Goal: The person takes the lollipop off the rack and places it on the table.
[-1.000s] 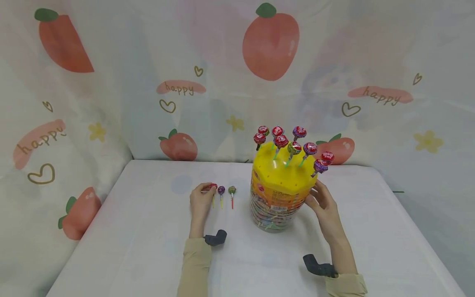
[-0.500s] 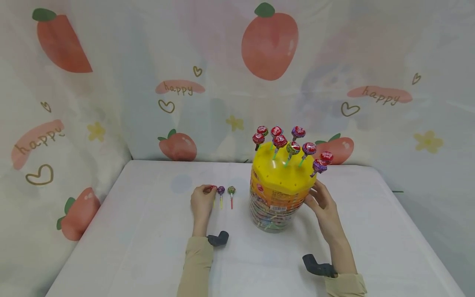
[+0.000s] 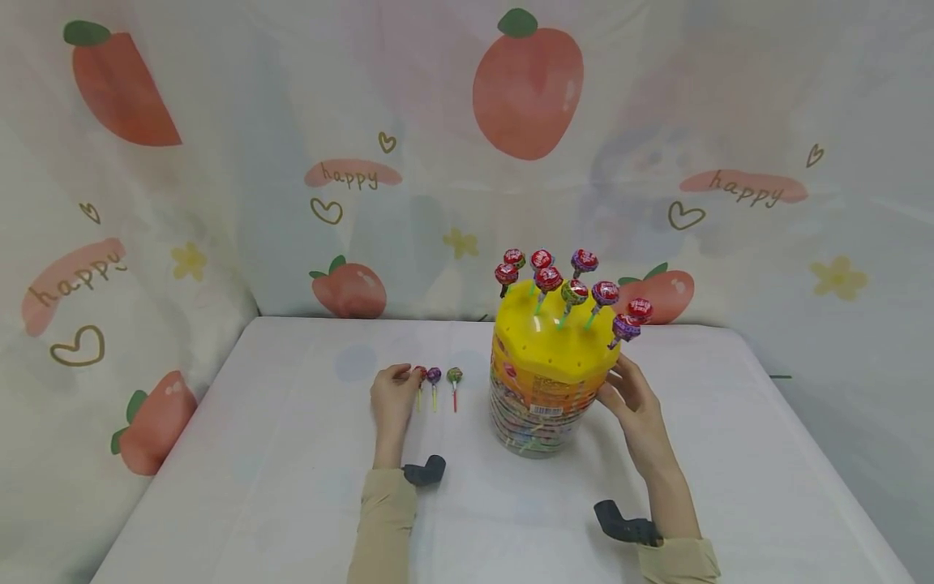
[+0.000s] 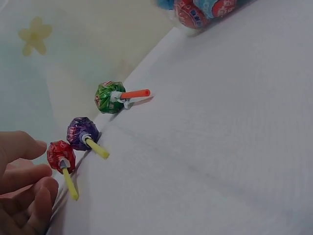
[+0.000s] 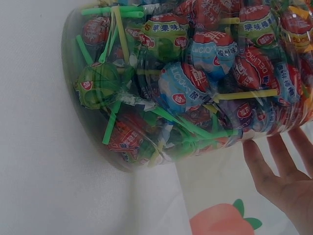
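Three wrapped lollipops lie in a row on the white table: a red one (image 4: 61,156), a purple one (image 4: 82,133) beside it and a green one (image 4: 110,97) with an orange stick. My left hand (image 3: 394,396) is at the red lollipop, its thumb and fingertips right at the wrapper's edge without closing round it. To the right stands a clear jar (image 3: 536,405) with a yellow lid (image 3: 543,345), full of lollipops. With fairly straight fingers, my right hand (image 3: 636,401) touches the jar's right side, under the lid.
Several lollipops (image 3: 574,292) stick up from holes in the lid, some leaning out past its edge. A fabric backdrop (image 3: 409,235) with printed fruit rises behind the table (image 3: 292,454). Dark wrist camera mounts (image 3: 627,523) project inward from both wrists.
My left fingers have let go of the red lollipop and drawn slightly left, leaving it lying beside the purple one. My right hand stays at the jar.
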Demonstrator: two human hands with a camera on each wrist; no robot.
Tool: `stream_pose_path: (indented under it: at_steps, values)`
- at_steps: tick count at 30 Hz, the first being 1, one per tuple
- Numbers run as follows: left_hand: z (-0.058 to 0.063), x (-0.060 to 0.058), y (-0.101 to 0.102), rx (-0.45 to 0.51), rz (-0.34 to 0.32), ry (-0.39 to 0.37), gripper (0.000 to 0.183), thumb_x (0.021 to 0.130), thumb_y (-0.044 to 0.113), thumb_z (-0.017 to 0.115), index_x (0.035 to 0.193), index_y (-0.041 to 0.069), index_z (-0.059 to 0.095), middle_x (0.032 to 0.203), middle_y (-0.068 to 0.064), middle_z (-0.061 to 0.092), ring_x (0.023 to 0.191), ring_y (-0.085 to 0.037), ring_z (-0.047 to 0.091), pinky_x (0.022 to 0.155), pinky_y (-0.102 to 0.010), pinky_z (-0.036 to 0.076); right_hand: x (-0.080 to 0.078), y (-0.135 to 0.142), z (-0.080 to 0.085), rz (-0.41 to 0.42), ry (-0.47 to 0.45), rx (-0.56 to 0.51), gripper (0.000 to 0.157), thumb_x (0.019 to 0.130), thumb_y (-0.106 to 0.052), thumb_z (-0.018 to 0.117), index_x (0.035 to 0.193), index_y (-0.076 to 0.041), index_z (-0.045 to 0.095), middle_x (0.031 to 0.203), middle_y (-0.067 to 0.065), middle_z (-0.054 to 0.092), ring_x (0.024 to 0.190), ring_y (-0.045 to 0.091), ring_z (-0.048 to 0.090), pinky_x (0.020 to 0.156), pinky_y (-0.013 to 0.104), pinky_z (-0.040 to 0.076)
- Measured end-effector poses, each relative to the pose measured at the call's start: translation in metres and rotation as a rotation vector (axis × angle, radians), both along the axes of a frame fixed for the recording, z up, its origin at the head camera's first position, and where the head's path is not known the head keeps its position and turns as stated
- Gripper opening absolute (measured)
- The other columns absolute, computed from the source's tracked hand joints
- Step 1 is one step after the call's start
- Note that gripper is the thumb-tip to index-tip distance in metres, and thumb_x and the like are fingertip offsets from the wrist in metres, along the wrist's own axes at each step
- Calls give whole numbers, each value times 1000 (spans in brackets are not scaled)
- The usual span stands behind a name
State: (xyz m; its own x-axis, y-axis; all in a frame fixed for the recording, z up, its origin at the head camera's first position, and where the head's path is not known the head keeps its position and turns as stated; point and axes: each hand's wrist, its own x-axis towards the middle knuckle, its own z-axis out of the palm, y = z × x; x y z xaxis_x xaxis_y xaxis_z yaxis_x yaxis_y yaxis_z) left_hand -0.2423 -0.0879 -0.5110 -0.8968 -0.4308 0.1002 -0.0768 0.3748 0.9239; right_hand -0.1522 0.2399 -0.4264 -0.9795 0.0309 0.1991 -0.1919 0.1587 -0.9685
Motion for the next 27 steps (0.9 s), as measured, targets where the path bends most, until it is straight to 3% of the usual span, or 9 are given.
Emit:
stream_pose_path:
  at_steps: [8,13,17,23,27]
  values:
    - [9,7,-7,74,30,-9,23,84,22,71,102,8,73,94,-11,71,81,-23,67,63,-23,45,1,-1,0,-7,3,13,56,98,-15,53,150,-18,31,148,2,37,124,3,41,90,6,43]
    - [18,12,-6,97,37,3,22,84,22,71,102,9,73,93,-10,72,73,-16,62,62,-23,42,1,0,0,-7,-1,18,57,98,-15,53,150,-18,31,149,4,36,124,2,41,90,6,43]
    - [30,18,-1,119,30,73,20,85,20,71,100,8,74,91,-12,71,66,-8,56,60,-20,43,1,0,1,-16,-10,33,56,98,-17,52,150,-19,31,150,7,34,123,2,41,90,6,42]
    - [55,26,3,120,4,233,17,84,15,72,99,7,74,90,-14,71,67,-6,54,62,-16,43,1,0,2,-15,-14,35,56,98,-17,52,150,-19,30,150,8,33,123,1,40,90,6,42]
    - [73,31,6,173,-32,322,18,85,16,72,101,8,74,91,-15,71,70,-6,56,63,-13,45,1,-1,2,-18,-12,35,56,98,-17,52,150,-19,31,150,8,34,123,-1,41,90,6,42]
